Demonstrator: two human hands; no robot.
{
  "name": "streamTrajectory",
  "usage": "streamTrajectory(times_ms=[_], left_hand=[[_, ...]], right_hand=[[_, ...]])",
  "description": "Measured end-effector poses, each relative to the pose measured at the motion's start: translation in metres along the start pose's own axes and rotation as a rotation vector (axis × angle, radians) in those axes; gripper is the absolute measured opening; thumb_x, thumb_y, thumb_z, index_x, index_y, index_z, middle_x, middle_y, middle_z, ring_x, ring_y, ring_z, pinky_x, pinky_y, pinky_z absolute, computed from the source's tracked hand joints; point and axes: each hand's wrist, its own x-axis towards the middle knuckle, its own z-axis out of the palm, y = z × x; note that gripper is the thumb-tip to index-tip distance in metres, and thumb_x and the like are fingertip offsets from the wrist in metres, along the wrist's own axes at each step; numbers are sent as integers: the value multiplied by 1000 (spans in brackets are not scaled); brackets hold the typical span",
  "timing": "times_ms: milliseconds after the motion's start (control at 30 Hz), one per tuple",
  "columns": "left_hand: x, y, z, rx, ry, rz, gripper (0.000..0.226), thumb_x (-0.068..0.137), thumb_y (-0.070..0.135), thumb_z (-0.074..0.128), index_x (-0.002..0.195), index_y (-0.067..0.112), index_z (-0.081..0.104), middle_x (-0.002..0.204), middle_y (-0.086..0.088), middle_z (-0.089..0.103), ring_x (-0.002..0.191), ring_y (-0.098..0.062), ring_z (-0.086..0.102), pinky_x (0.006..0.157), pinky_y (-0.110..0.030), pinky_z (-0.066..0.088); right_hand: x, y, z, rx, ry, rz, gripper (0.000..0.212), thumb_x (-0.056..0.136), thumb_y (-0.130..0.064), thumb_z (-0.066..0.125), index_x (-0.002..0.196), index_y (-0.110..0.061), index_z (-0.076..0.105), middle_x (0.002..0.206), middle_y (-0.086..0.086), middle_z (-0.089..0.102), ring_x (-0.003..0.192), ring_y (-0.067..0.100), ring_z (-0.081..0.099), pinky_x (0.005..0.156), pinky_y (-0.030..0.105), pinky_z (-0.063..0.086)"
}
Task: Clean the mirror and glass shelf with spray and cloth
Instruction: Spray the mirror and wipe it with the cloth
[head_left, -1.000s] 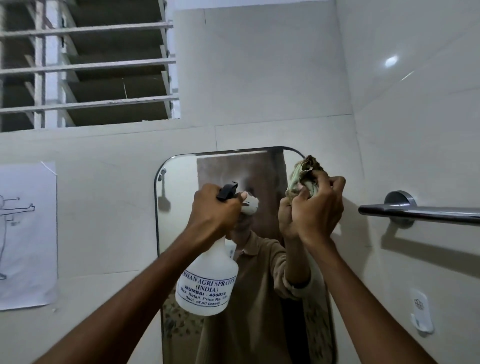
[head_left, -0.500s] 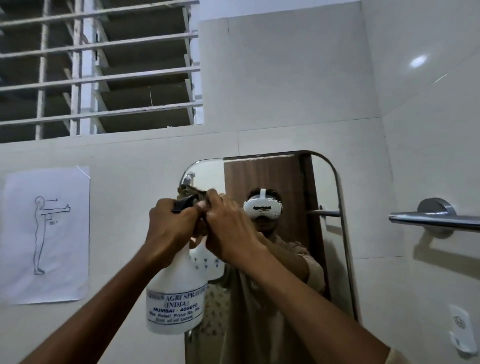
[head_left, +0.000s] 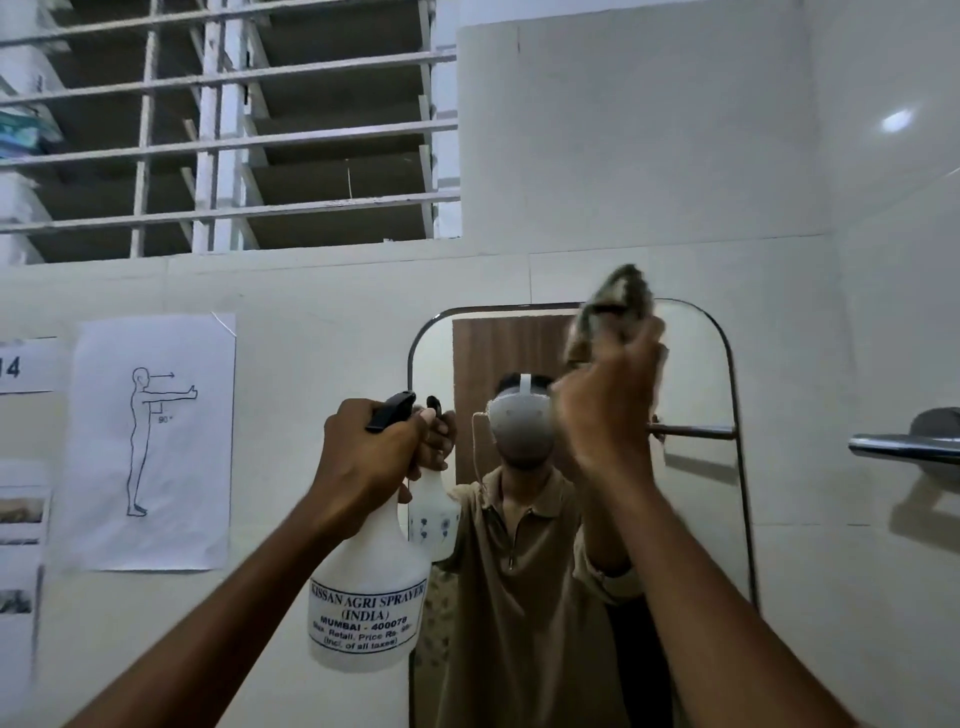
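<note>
A tall mirror with rounded top corners hangs on the tiled wall ahead. My left hand grips the neck and black trigger of a white spray bottle, held upright in front of the mirror's left edge. My right hand is raised against the upper middle of the glass, clutching a bunched greenish cloth that reaches the mirror's top edge. The hand and cloth are blurred. No glass shelf is in view.
A chrome bar sticks out from the right wall. A paper sheet with a figure drawing and other printed sheets hang left of the mirror. A barred louvre window sits above.
My right hand has swept the cloth from the mirror's upper left, beside my left hand, across to the upper middle. The view has shifted, with the mirror now further right.
</note>
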Motion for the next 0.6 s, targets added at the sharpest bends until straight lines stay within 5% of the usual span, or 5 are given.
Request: streamTrajectory(times_ms=[167, 267, 333, 433, 600], left_hand=[[-7, -4, -1, -34, 28, -13, 32, 99, 15, 65, 70, 6, 72, 51, -2, 68, 46, -12, 61, 38, -26, 46], [-14, -13, 0, -32, 31, -31, 25, 98, 18, 67, 78, 6, 75, 58, -7, 69, 50, -17, 63, 40, -27, 47], [-18, -20, 3, -22, 8, -54, 27, 98, 18, 67, 75, 5, 74, 56, -6, 68, 52, -19, 63, 40, -28, 47], [-22, -26, 9, -13, -14, -76, 34, 99, 20, 67, 72, 0, 71, 57, -7, 68, 54, -20, 62, 40, -28, 47], [-26, -27, 22, -12, -43, -65, 30, 99, 19, 66, 70, 12, 72, 54, -2, 66, 48, -11, 61, 40, -25, 47]], right_hand=[[-47, -64, 29, 17, -427, -618, 51, 77, -18, 68, 127, -11, 58, 122, 16, 51, 102, 32, 53, 80, 42, 52], [-78, -51, 24, 37, -570, -781, 40, 75, -14, 72, 113, -10, 61, 112, 12, 55, 94, 28, 54, 77, 41, 49], [-86, -25, 17, 13, -524, -809, 40, 75, -14, 74, 114, -16, 66, 113, 10, 54, 94, 27, 51, 78, 42, 45], [-81, 30, -5, -65, -298, -542, 56, 77, -16, 74, 131, -26, 61, 114, 10, 51, 96, 26, 51, 80, 37, 46], [-52, 105, -53, -75, 43, 151, 49, 86, -4, 53, 133, -15, 60, 118, 21, 48, 102, 42, 52, 91, 46, 48]])
